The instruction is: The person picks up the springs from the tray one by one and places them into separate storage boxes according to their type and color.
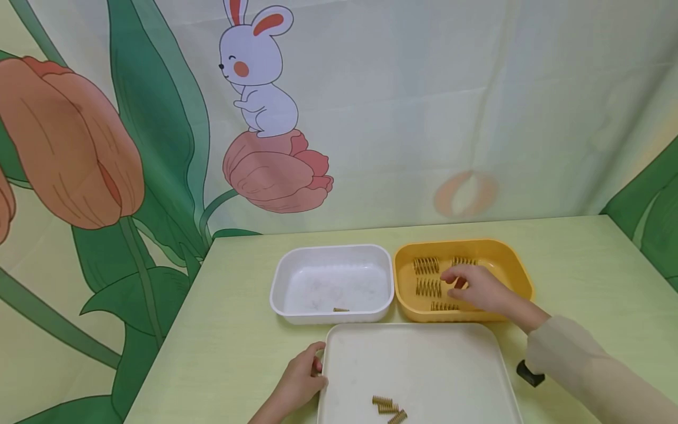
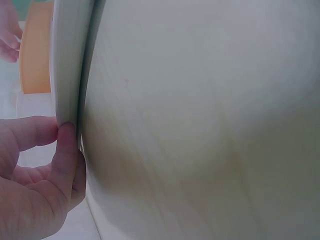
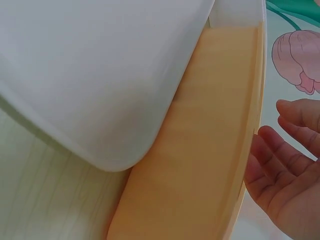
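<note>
At the left edge of a cream tray [image 1: 424, 359], my left hand [image 1: 301, 380] pinches the rim; in the left wrist view the thumb and fingers [image 2: 65, 150] close round it. Three small brass coil springs [image 1: 388, 407] lie near the tray's front. My right hand [image 1: 479, 288] hovers over the yellow bin [image 1: 516, 280], fingers loosely bent, with nothing visible between thumb and fingertips. Several larger coil springs [image 1: 428, 288] sit in that bin, mostly left of the hand. In the right wrist view, the hand [image 3: 292, 175] appears beyond the bin's near wall [image 3: 200, 135].
A white bin [image 1: 318, 277] stands left of the yellow one, with a small spring [image 1: 341, 310] partly hidden behind its front wall. Both bins are just behind the tray. A black object [image 1: 529, 374] shows beneath the right sleeve. Behind the table hangs a printed curtain [image 1: 381, 118].
</note>
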### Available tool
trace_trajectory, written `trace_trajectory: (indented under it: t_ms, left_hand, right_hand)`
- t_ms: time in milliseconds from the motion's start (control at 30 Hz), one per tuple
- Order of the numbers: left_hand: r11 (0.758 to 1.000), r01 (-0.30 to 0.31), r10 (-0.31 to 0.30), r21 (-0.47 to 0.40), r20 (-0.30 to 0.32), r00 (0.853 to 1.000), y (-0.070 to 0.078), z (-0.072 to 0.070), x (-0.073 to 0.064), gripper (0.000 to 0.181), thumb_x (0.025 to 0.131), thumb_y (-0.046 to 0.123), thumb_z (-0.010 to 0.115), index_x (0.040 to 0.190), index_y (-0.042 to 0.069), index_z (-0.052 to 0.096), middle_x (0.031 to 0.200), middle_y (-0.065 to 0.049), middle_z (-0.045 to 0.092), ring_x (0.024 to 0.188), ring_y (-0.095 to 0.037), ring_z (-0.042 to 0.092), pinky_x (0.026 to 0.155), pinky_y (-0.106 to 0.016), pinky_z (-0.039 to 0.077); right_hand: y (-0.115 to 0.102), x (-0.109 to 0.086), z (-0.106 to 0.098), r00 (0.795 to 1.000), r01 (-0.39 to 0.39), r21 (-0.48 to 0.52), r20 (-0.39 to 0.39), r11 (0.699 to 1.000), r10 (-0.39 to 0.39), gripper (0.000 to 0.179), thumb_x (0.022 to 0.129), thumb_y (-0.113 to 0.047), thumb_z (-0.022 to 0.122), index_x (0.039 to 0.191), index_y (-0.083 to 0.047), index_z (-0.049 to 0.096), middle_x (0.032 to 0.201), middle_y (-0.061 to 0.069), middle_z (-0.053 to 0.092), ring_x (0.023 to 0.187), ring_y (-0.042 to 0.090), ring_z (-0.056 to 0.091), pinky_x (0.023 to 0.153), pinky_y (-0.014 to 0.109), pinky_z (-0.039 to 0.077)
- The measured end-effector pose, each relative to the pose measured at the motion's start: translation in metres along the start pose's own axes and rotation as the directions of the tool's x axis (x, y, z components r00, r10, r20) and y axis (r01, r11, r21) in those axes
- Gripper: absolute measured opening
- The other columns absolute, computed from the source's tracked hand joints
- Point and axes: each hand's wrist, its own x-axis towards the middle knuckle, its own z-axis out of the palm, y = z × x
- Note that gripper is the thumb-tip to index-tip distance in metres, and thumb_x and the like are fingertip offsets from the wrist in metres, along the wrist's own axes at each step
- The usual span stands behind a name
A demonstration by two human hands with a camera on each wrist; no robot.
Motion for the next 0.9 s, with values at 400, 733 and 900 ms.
trace_trajectory:
  t_ms: [400,733,900]
  left_hand:
    - [1.0,0.003,-0.003,0.009,-0.003,1.0,0.0,0.0,0.0,0.059,0.062,-0.006,0.057,0.12,-0.007,0.043,0.075,-0.005,0.048,0.062,-0.008,0.041,0.055,-0.018,0.035]
    - [1.0,0.004,-0.004,0.002,0.004,1.0,0.0,0.0,0.001,0.059,0.063,-0.006,0.057,0.119,-0.007,0.043,0.075,-0.005,0.048,0.063,-0.009,0.042,0.056,-0.018,0.036]
    - [1.0,0.005,-0.005,0.008,0.004,1.0,-0.001,0.0,0.0,0.059,0.063,-0.006,0.057,0.12,-0.007,0.043,0.075,-0.005,0.048,0.063,-0.008,0.041,0.055,-0.018,0.036]
  right_hand:
    - [-0.006,-0.008,0.0,1.0,0.031,0.012,0.005,0.999,-0.031,0.023,0.078,-0.008,0.061,0.1,-0.003,0.062,0.095,0.011,0.062,0.077,0.015,0.053,0.064,0.023,0.045]
    - [-0.01,-0.016,-0.004,0.995,0.095,0.021,-0.002,0.995,-0.095,0.021,0.077,-0.004,0.061,0.098,-0.002,0.062,0.092,0.01,0.063,0.075,0.013,0.053,0.062,0.02,0.046]
    - [-0.012,-0.022,-0.005,0.995,0.097,0.029,0.013,0.995,-0.097,0.02,0.076,-0.005,0.063,0.096,-0.003,0.062,0.092,0.009,0.063,0.074,0.012,0.053,0.064,0.02,0.046]
